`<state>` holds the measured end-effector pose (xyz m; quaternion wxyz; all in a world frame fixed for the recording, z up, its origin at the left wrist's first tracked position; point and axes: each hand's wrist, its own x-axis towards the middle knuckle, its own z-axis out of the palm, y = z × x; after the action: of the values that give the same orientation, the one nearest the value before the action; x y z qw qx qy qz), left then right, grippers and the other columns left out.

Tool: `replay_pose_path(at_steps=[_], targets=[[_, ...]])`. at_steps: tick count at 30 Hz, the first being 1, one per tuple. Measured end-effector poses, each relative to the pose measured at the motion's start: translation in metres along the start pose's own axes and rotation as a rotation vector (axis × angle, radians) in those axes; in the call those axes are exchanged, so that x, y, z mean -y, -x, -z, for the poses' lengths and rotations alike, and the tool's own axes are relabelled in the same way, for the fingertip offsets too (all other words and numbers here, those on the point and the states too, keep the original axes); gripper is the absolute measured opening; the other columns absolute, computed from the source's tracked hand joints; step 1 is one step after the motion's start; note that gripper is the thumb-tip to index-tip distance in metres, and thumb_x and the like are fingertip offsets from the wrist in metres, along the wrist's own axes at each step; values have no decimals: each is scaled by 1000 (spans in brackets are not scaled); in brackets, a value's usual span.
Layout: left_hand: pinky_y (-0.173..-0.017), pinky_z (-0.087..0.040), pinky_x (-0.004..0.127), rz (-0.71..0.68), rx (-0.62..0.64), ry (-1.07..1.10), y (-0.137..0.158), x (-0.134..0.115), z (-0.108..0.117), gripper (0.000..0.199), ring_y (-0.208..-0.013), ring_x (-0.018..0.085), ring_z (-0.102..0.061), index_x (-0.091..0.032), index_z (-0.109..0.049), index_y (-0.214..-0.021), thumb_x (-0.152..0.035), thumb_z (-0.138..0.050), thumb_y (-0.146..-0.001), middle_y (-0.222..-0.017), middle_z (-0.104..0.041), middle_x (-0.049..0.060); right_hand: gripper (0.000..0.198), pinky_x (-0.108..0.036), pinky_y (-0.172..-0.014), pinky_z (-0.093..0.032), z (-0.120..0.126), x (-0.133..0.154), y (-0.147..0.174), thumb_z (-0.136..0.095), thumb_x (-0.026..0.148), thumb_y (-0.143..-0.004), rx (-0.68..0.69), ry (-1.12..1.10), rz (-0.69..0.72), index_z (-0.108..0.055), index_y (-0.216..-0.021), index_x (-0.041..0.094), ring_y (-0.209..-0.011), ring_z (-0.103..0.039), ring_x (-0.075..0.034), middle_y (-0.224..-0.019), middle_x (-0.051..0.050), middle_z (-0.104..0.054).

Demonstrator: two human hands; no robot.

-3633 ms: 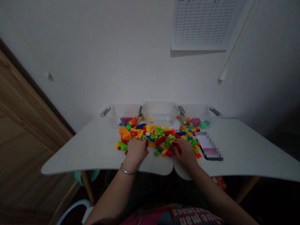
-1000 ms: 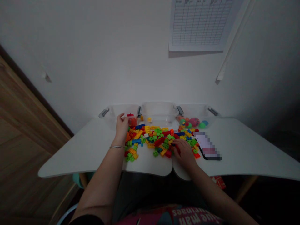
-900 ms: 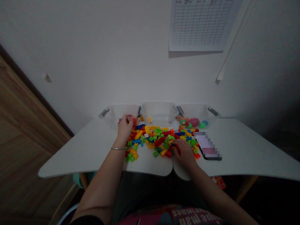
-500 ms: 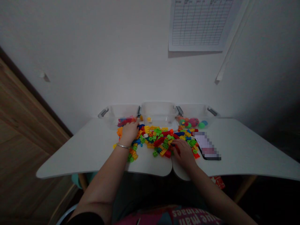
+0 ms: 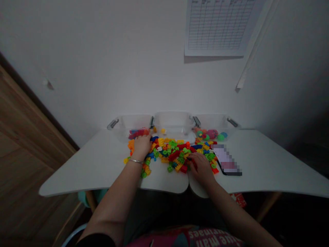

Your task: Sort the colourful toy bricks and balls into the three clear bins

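Colourful plastic building bricks lie in a loose pile across the middle of the white table. My left hand, a silver bangle at its wrist, reaches over the pile's left part, by the front of the left clear bin. Its fingers point away and bend down, so their tips are hidden. At the right front of the pile my right hand is closed, fingers curled together among the bricks. A red piece shows between thumb and fingers; whether it is gripped is unclear.
The middle clear bin contains a yellow piece. Coloured balls sit in the right clear bin. A phone lies right of the pile. A seam splits the front of the table. A printed sheet hangs on the wall.
Almost nothing differs. Both hands stay at the same spots in the pile; the view has shifted very slightly.
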<state>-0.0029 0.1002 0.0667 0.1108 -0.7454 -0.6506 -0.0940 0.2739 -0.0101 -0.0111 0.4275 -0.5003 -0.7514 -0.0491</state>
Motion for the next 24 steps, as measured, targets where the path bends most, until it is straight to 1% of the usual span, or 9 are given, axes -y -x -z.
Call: replay_pose_path(at_steps=[6, 8, 10, 12, 14, 17, 20, 22, 24], targets=[[-88, -47, 38, -33, 2, 45, 2, -5, 7, 35, -104, 28, -62, -20, -63, -118, -29, -52, -87, -110, -66, 13, 21, -47, -97, -46, 0, -1, 1, -50, 19, -88, 11, 7, -13, -64, -103, 19, -106, -58, -26, -108, -10, -68], [-94, -45, 43, -52, -8, 60, 2, -6, 8, 35, -105, 28, -62, -19, -63, -118, -27, -53, -85, -112, -65, 14, 21, -47, -97, -46, 0, -1, 1, -50, 19, -88, 9, 10, -13, -64, -103, 19, -106, -58, -26, -108, -10, -68], [-103, -38, 50, -47, -35, 84, 1, -6, 6, 35, -108, 29, -60, -19, -63, -117, -25, -54, -84, -114, -65, 14, 21, -48, -98, -45, 0, -1, 1, -50, 19, -87, 1, 13, -9, -64, -103, 19, -108, -57, -26, -108, -10, -68], [-107, -33, 51, -44, -59, 138, 0, -4, 2, 33, -110, 29, -59, -18, -64, -114, -23, -56, -83, -112, -65, 14, 21, -48, -100, -44, 0, -1, 1, -51, 18, -87, -7, 17, -2, -65, -103, 19, -110, -56, -26, -107, -9, -68], [-103, -39, 45, -36, -74, 240, 0, 0, -1, 31, -107, 27, -60, -15, -64, -112, -21, -57, -82, -109, -66, 14, 22, -49, -102, -43, 1, -1, 1, -51, 18, -87, -14, 26, 4, -65, -103, 19, -112, -55, -27, -107, -8, -69], [-90, -49, 37, -10, -146, 431, 0, 8, -3, 35, -99, 24, -62, -13, -61, -114, -21, -59, -80, -109, -65, 14, 23, -51, -104, -41, 3, 0, 1, -51, 17, -86, -38, 43, 5, -65, -104, 19, -116, -52, -28, -109, -8, -68], [-87, -50, 36, -3, -245, 631, 0, 13, 0, 36, -92, 22, -63, -15, -61, -112, -19, -62, -76, -108, -66, 12, 25, -52, -105, -41, 4, 1, 2, -50, 16, -86, -65, 49, 6, -65, -105, 19, -119, -50, -28, -111, -9, -68], [-85, -51, 34, 40, -263, 822, -1, 15, 5, 31, -85, 19, -64, -16, -64, -106, -18, -62, -75, -100, -69, 8, 26, -52, -105, -41, 4, 1, 2, -50, 16, -85, -70, 49, 6, -65, -106, 19, -119, -50, -28, -112, -8, -68], [-81, -52, 31, 131, -251, 1070, -2, 14, 11, 24, -78, 17, -64, -16, -67, -97, -19, -62, -74, -89, -70, 5, 26, -52, -104, -42, 3, 0, 2, -50, 16, -85, -67, 46, 4, -65, -105, 19, -118, -50, -28, -111, -8, -68]])
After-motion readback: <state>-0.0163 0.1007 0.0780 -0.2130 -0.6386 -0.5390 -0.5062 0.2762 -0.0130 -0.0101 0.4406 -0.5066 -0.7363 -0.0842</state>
